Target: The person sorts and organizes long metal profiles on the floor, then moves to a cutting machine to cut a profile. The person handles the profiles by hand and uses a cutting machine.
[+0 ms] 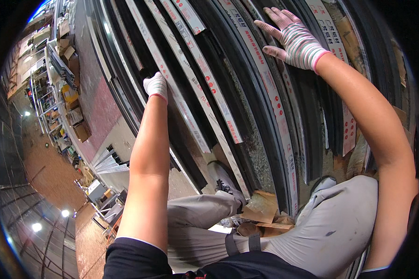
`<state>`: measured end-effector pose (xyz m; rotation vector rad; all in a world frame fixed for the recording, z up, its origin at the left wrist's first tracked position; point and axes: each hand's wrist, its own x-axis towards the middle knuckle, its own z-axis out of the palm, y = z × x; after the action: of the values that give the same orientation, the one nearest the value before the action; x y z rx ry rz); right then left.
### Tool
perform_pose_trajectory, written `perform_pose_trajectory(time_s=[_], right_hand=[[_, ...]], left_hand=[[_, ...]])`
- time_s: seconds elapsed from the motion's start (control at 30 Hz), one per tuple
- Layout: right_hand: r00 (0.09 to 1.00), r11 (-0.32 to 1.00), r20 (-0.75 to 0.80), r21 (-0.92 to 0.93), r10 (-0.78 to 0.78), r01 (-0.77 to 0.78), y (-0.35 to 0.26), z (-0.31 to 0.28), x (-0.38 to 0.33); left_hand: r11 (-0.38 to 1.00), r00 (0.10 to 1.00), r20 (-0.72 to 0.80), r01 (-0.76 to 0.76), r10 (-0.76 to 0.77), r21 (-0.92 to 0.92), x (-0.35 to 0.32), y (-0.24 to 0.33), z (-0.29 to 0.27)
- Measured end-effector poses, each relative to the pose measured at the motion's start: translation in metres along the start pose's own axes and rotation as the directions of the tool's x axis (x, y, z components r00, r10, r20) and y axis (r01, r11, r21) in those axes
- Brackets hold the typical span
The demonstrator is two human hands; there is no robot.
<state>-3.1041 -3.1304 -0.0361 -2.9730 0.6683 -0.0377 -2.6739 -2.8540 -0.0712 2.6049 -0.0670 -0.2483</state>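
My left hand (pixel 155 86), in a striped white glove with a pink cuff, is closed around the edge of a long dark metal profile (pixel 184 109) faced with a white printed strip. Its fingertips are partly hidden behind the edge. Farther right, my right hand (pixel 297 43), gloved the same way, is spread with the fingers apart over other dark profiles (pixel 302 107); it grips nothing, and whether it rests on them is hard to tell. Another strip-covered profile (pixel 265 76) runs just left of its thumb. Many of these long bars lie side by side, pointing away from me.
My legs in grey trousers (pixel 335 218) and a shoe (pixel 226 183) are close to the near ends of the bars. Torn cardboard (pixel 260 209) lies between my feet. At left are a bundle of silver profiles (pixel 111 163) and cardboard boxes (pixel 81 131) by crowded racks.
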Motion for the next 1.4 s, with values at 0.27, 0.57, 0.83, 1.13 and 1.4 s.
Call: perform_pose_trajectory(time_s=[0.27,0.57,0.83,1.13,1.4], right_hand=[[1.0,1.0,0.014,-0.013,-0.007,0.007,0.003,0.003,-0.001],[0.998,0.998,-0.039,0.028,-0.052,0.054,0.009,0.008,0.003],[0.997,0.998,-0.052,0.012,-0.056,0.057,0.012,0.011,0.009],[0.994,0.997,-0.081,-0.016,-0.077,0.076,0.014,0.017,0.007],[1.0,1.0,-0.008,-0.017,-0.006,0.006,0.008,0.012,0.009]], left_hand=[[0.802,0.965,0.227,0.237,-0.13,-0.549,-0.012,0.01,0.009],[0.837,0.838,0.537,0.36,-0.096,-0.412,0.057,0.002,0.033],[0.998,0.968,0.248,0.025,-0.038,0.056,0.062,-0.005,0.034],[0.967,0.943,0.322,-0.001,0.086,-0.256,0.01,0.047,-0.017],[0.933,0.824,0.564,0.156,0.058,-0.324,-0.012,0.078,-0.066]])
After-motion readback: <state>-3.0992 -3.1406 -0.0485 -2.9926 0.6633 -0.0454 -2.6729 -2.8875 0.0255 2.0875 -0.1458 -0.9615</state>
